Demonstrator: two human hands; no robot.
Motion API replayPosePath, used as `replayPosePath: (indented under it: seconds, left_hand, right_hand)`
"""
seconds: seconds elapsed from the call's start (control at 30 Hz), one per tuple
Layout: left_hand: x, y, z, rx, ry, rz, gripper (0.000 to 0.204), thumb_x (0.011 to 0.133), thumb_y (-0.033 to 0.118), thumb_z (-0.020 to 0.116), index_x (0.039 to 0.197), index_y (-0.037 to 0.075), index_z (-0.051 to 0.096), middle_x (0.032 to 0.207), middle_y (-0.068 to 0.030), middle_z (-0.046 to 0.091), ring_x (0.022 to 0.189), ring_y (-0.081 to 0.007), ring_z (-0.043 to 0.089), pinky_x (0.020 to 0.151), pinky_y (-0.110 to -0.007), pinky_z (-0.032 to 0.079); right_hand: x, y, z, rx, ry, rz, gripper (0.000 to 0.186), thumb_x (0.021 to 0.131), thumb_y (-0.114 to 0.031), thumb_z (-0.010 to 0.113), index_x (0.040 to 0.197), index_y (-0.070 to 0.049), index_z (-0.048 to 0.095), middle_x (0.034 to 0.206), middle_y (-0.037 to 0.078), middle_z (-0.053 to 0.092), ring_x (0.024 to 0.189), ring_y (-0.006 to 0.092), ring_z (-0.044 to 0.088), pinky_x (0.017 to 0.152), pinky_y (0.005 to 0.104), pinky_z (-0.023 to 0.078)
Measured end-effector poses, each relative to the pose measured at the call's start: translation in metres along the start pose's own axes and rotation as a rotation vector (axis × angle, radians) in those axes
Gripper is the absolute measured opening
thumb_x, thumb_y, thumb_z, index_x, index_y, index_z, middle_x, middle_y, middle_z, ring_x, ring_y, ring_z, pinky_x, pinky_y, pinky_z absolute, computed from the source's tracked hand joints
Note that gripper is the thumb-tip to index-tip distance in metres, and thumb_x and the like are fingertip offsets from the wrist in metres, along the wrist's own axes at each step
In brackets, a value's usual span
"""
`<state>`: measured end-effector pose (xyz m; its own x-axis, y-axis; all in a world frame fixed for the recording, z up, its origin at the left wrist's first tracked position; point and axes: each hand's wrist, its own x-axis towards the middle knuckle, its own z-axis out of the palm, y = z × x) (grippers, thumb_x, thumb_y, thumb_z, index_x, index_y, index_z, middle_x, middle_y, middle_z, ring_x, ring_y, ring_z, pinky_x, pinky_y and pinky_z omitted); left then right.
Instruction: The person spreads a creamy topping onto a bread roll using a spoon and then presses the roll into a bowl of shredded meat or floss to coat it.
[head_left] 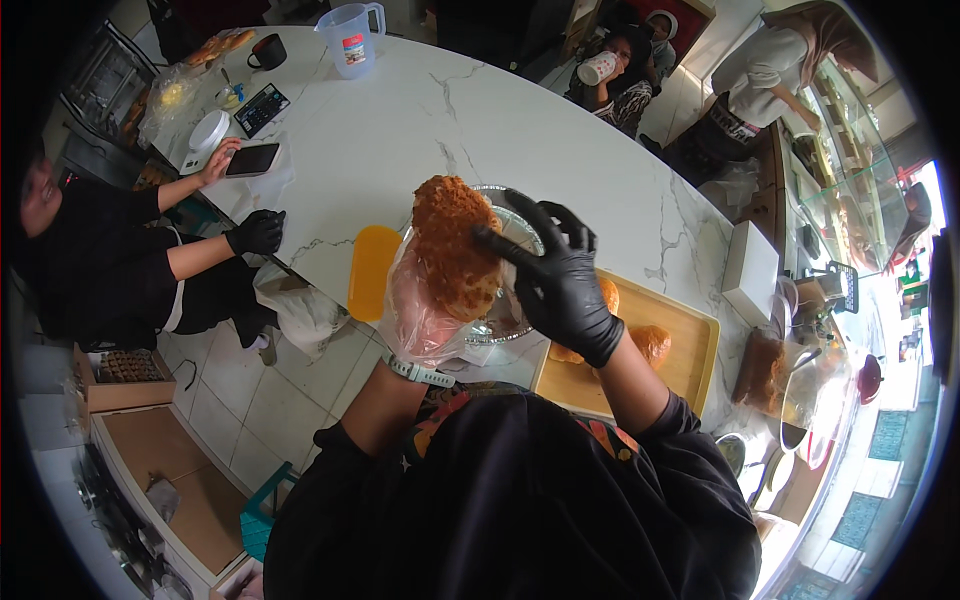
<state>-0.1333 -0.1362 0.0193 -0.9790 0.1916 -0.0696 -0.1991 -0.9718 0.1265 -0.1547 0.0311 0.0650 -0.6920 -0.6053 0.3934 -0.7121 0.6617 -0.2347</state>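
Note:
My left hand (422,312), in a clear plastic glove, holds up a bread roll (452,240) coated in brown, crumbly topping that looks like meat floss. The fingers behind the roll are mostly hidden. At the roll's right side is my right hand (562,280), black-gloved, its fingers apart and one fingertip against the coating. Beneath both hands lies a round foil pan (488,332), partly covered by them. A yellow flat scraper or lid (373,272) rests beside my left hand. Under my right wrist, a wooden tray (688,375) carries several glazed buns (652,345).
Across the marble table (420,110) are a clear jug (350,42) and a black mug (268,52). To the left, a co-worker's hand (222,160) touches a phone (252,160). A white box (750,273) stands at the right edge. Other people are at the far right.

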Motion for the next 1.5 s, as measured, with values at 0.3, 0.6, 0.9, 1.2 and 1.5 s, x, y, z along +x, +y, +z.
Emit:
replayPosePath:
  seconds: [0.3, 0.6, 0.9, 1.2, 1.5]
  left_hand:
    - [0.0, -0.002, 0.0, 0.031, 0.054, 0.029, 0.044, 0.098, 0.031, 0.03, 0.13, 0.003, 0.041, 0.123, -0.0172, 0.052, 0.108, -0.0289, 0.057, 0.09, -0.042, 0.05]
    - [-0.005, -0.003, -0.002, -0.004, -0.007, 0.012, 0.044, 0.098, 0.03, 0.03, 0.131, 0.003, 0.04, 0.122, -0.0155, 0.053, 0.111, -0.028, 0.055, 0.091, -0.043, 0.049]
    - [-0.004, -0.004, -0.001, 0.051, -0.038, 0.061, 0.045, 0.097, 0.032, 0.031, 0.132, 0.004, 0.039, 0.125, -0.016, 0.051, 0.111, -0.0294, 0.055, 0.092, -0.043, 0.049]
    - [0.0, -0.003, -0.003, 0.088, 0.009, 0.151, 0.046, 0.096, 0.033, 0.031, 0.131, 0.005, 0.039, 0.124, -0.0141, 0.051, 0.11, -0.0283, 0.054, 0.091, -0.046, 0.047]
    - [-0.002, -0.001, -0.003, 0.061, 0.1, 0.195, 0.045, 0.095, 0.033, 0.032, 0.129, 0.006, 0.042, 0.125, -0.0129, 0.05, 0.116, -0.0287, 0.049, 0.098, -0.048, 0.039]
  right_hand:
    - [-0.009, -0.001, 0.003, -0.025, -0.064, 0.116, 0.073, 0.066, -0.005, 0.056, 0.131, -0.038, 0.046, 0.145, 0.01, 0.029, 0.125, 0.0369, 0.032, 0.101, 0.0508, 0.027]
    - [-0.006, 0.005, -0.005, 0.195, 0.01, 0.162, 0.077, 0.067, -0.002, 0.056, 0.136, -0.032, 0.041, 0.146, 0.011, 0.027, 0.123, 0.0381, 0.033, 0.103, 0.0486, 0.023]
    - [-0.006, 0.005, 0.001, 0.108, -0.034, 0.116, 0.078, 0.066, -0.001, 0.054, 0.136, -0.032, 0.041, 0.147, 0.013, 0.025, 0.124, 0.0398, 0.031, 0.103, 0.0503, 0.022]
    - [-0.022, 0.01, 0.02, 1.139, 0.008, 0.471, 0.06, 0.079, -0.005, 0.049, 0.137, -0.015, 0.039, 0.138, 0.012, 0.039, 0.12, 0.0304, 0.042, 0.097, 0.0398, 0.037]
    - [-0.034, 0.009, 0.035, 1.951, -0.182, 0.854, 0.038, 0.094, -0.019, 0.04, 0.122, 0.005, 0.047, 0.109, 0.017, 0.058, 0.097, 0.0263, 0.059, 0.085, 0.037, 0.048]
